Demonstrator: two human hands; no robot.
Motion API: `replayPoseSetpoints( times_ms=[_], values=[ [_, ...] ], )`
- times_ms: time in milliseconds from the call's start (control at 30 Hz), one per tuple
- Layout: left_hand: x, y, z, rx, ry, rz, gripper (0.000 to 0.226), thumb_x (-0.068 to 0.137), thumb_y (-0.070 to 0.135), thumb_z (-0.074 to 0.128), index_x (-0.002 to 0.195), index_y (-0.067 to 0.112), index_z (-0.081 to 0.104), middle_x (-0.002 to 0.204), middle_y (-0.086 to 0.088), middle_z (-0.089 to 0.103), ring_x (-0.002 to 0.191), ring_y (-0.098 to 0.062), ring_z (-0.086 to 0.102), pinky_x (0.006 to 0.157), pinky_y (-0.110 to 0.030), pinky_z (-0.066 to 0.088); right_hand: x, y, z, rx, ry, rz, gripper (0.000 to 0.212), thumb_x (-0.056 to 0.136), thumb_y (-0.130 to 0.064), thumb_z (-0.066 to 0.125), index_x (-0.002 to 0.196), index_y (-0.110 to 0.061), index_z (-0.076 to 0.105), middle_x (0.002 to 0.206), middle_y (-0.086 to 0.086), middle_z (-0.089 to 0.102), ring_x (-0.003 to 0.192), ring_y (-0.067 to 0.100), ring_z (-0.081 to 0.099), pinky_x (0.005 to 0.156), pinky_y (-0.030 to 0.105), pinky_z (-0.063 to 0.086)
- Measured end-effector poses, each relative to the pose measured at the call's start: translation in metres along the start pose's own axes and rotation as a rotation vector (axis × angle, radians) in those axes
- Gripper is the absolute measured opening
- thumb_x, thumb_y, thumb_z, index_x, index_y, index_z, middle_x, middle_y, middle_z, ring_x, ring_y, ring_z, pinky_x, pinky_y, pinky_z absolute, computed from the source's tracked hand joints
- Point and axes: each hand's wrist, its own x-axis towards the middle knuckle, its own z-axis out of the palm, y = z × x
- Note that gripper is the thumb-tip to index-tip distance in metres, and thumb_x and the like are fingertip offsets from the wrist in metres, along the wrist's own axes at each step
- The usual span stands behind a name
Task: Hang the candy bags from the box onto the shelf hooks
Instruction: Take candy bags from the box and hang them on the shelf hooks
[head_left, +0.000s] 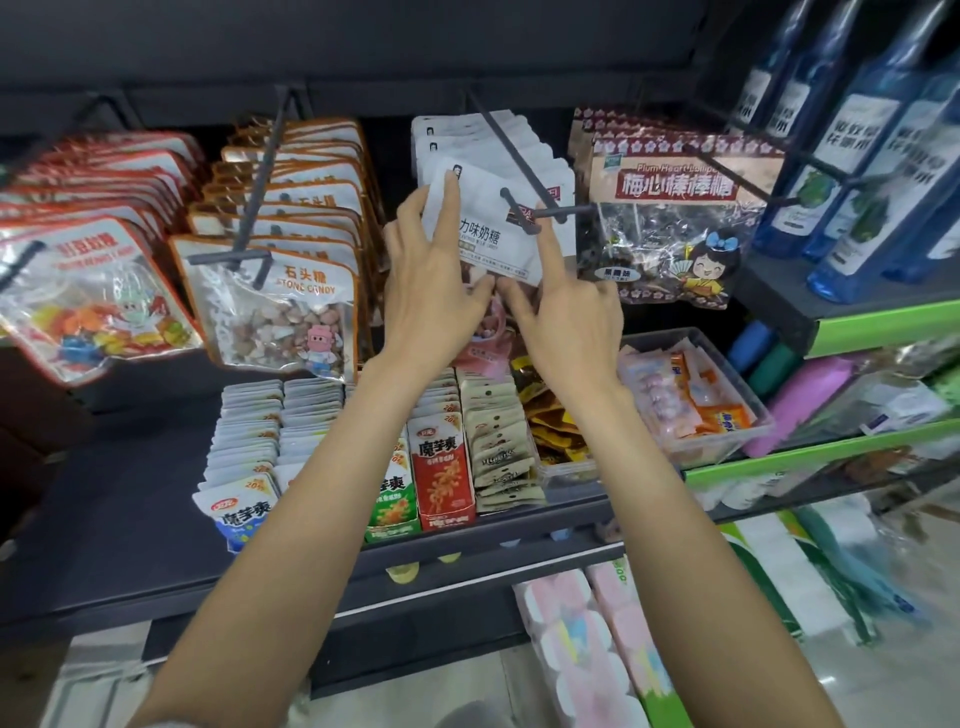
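Both hands (519, 291) hold white bag (488, 228) at hook (540, 210).

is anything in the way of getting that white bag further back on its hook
Nothing visible blocks it. The white candy bag, held by the left hand and right hand, sits at the front of the hook; behind it hang only matching white bags on that hook.
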Motion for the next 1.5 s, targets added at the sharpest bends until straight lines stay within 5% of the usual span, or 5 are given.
replayPoseSetpoints(
  times_ms=[200,433,533,800,1500],
  values=[
    [-0.012,-0.003,0.006,-0.137,0.086,0.021,0.082,0.083,0.016,0.069,0.151,0.012,0.023,0.150,-0.017,0.025,0.140,-0.029,0.025,0.104,-0.014,0.017,-0.012,0.015,0.001,0.039,0.047,-0.069,0.064,0.099,-0.045,0.045,0.153,-0.019,0.024,0.105,0.008,0.065,0.095,0.027,0.060,0.082,0.039,0.037],
    [-0.030,0.003,0.009,-0.258,0.139,0.020,0.073,0.084,0.019,0.062,0.149,0.014,0.030,0.156,-0.015,0.015,0.144,-0.026,0.022,0.098,-0.043,0.049,-0.033,0.020,-0.010,0.123,0.184,-0.059,0.043,0.095,-0.031,0.054,0.135,-0.015,0.052,0.115,0.011,0.058,0.104,0.026,0.051,0.083,0.037,0.037],
    [-0.044,0.011,0.002,-0.255,0.212,-0.004,0.065,0.085,0.009,0.063,0.144,0.008,0.037,0.154,-0.018,0.024,0.142,-0.025,0.024,0.112,-0.015,0.026,-0.038,0.016,-0.015,0.202,0.246,-0.071,0.036,0.095,-0.027,0.054,0.127,-0.012,0.059,0.116,0.011,0.059,0.106,0.023,0.048,0.085,0.035,0.037],
    [-0.114,0.017,-0.049,-0.537,0.428,0.023,0.019,0.095,0.016,0.049,0.112,0.019,0.056,0.088,0.004,0.063,0.086,-0.021,0.062,0.082,-0.036,0.048,-0.075,-0.031,-0.033,0.673,0.439,-0.295,0.014,0.091,-0.004,0.057,0.103,-0.006,0.051,0.107,0.013,0.057,0.107,0.016,0.053,0.094,0.027,0.043],
    [-0.448,-0.323,-0.339,0.067,-0.010,-0.469,0.024,0.087,0.025,0.053,0.099,0.015,0.070,0.099,0.011,0.068,0.091,-0.008,0.058,0.076,-0.021,0.045,-0.309,-0.364,0.069,0.652,-0.879,-0.274,0.015,0.093,-0.021,0.061,0.105,-0.025,0.068,0.093,-0.011,0.070,0.082,0.005,0.065,0.072,0.025,0.051]
  ],
)
